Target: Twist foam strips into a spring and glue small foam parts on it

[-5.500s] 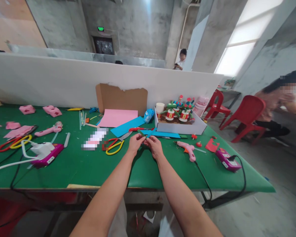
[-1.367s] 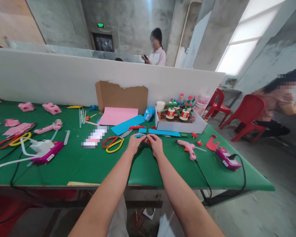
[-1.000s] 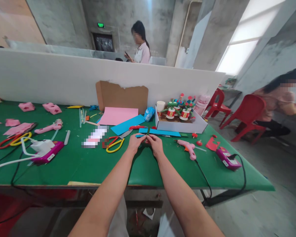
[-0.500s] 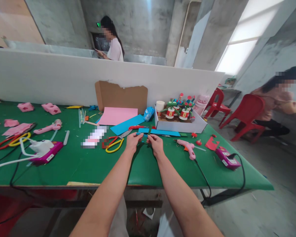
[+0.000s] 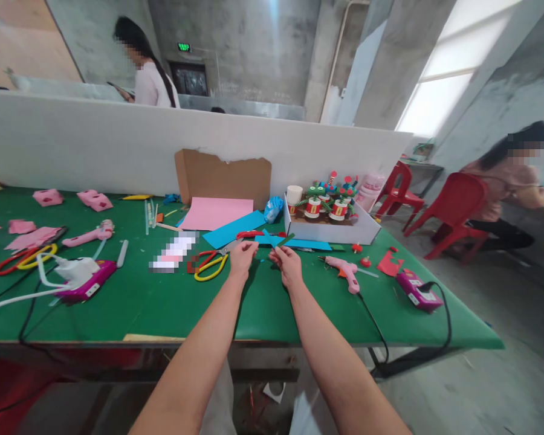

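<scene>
My right hand [image 5: 288, 263] is closed in a pinch around two crossing paper strips, a blue strip [image 5: 269, 237] leaning left and a green strip [image 5: 289, 238] leaning right. To its left, my left hand [image 5: 242, 258] has its thumb and fingers pressed together, apart from the strips; whatever might be between its fingertips is too small to make out. Scissors with red and yellow handles [image 5: 211, 264] lie beside the left hand. Just beyond both hands are a red-handled tool [image 5: 250, 234], partly covered, and a long blue paper piece [image 5: 315, 244].
A white box [image 5: 333, 232] holds several small figures with red-and-white bodies. Right of my hands lie a pink glue gun [image 5: 344, 267] and a purple power strip [image 5: 417, 291]. Pink paper [image 5: 217, 212] and a blue sheet [image 5: 233, 229] lie behind. A person sits at the right.
My left hand has come away from the strips, which both hands held before. The blue strip now points up and left from my right hand. A person behind the partition has moved left.
</scene>
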A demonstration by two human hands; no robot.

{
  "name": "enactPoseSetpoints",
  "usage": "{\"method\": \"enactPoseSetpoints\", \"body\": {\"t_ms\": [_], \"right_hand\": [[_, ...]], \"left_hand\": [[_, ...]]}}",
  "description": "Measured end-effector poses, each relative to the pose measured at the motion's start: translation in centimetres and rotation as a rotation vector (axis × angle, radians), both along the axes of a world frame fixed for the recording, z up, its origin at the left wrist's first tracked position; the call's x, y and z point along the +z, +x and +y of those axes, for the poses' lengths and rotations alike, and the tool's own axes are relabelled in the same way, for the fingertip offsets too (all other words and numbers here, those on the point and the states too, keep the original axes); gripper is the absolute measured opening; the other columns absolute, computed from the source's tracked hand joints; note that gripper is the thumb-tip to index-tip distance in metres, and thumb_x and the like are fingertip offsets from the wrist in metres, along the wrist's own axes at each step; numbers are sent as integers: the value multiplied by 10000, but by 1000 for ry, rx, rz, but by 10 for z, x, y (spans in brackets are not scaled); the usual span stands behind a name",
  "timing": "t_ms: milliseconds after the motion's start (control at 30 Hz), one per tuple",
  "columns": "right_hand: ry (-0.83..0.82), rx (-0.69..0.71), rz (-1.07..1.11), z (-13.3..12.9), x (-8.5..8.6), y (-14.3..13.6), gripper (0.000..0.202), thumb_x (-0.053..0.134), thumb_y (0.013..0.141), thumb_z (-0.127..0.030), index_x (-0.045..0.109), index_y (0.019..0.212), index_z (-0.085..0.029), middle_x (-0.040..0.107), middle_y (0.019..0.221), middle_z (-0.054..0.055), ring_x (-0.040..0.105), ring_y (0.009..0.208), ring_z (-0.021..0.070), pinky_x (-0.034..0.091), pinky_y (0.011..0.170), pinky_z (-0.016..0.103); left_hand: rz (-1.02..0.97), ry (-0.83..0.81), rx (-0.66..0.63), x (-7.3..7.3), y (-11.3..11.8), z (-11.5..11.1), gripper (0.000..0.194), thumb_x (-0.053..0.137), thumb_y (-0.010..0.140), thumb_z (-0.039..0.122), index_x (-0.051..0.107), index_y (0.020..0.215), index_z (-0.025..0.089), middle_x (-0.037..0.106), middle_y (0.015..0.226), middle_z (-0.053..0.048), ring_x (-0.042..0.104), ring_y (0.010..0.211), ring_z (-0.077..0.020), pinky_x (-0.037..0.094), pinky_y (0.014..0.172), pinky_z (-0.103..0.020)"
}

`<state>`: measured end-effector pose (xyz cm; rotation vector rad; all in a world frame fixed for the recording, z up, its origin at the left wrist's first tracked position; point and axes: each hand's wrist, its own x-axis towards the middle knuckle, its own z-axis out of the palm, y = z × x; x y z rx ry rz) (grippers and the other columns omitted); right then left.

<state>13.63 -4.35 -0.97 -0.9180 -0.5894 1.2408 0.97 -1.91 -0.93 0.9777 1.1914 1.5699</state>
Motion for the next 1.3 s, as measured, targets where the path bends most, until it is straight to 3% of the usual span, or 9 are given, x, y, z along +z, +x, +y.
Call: {"method": "enactPoseSetpoints", "body": {"t_ms": [133, 233, 433, 633, 933, 1300], "right_hand": [[1, 58, -29, -2, 1, -2, 314, 847, 521, -270, 575, 637, -167, 694, 655, 18, 657, 590, 129, 557, 604, 249], [34, 91, -67, -3, 1, -3, 305, 848, 506, -282, 596, 630, -163, 664, 611, -11, 648, 584, 123, 553, 606, 243], [37, 87, -100, -2, -1, -3, 280, 837, 506, -294, 615, 613, -161, 622, 555, -27, 628, 565, 125, 561, 646, 277], [26, 69, -108, -2, -1, -4, 292, 833, 500, -281, 595, 621, -164, 613, 546, -38, 624, 553, 118, 556, 629, 262], [18, 142, -134, -3, -1, -7, 299, 839, 494, -276, 625, 660, -149, 649, 573, -15, 635, 546, 125, 562, 637, 275], [37, 50, -117, -1, -3, -7, 297, 830, 504, -271, 567, 598, -171, 651, 560, -18, 651, 579, 141, 572, 656, 291]], "left_hand": [[63, -2, -171, 4, 6, -6, 292, 779, 534, 411, 691, 644, 155, 636, 577, -7, 514, 545, -113, 410, 537, -229], [73, 6, -231, 5, 7, -9, 307, 780, 519, 412, 707, 665, 152, 659, 617, -22, 526, 565, -121, 407, 539, -230], [60, 21, -252, 5, 7, -10, 287, 767, 530, 405, 690, 644, 153, 617, 566, -3, 473, 513, -100, 371, 517, -231], [-22, -12, -251, 7, 8, -10, 381, 795, 501, 418, 680, 740, 145, 647, 653, -15, 532, 563, -109, 408, 548, -234], [10, 27, -278, 3, 5, -8, 334, 787, 513, 409, 571, 574, 163, 541, 522, 31, 465, 510, -96, 359, 526, -236], [-102, -72, -324, -1, 10, -8, 351, 817, 509, 387, 666, 708, 140, 656, 651, -21, 558, 564, -105, 416, 570, -237]]}}
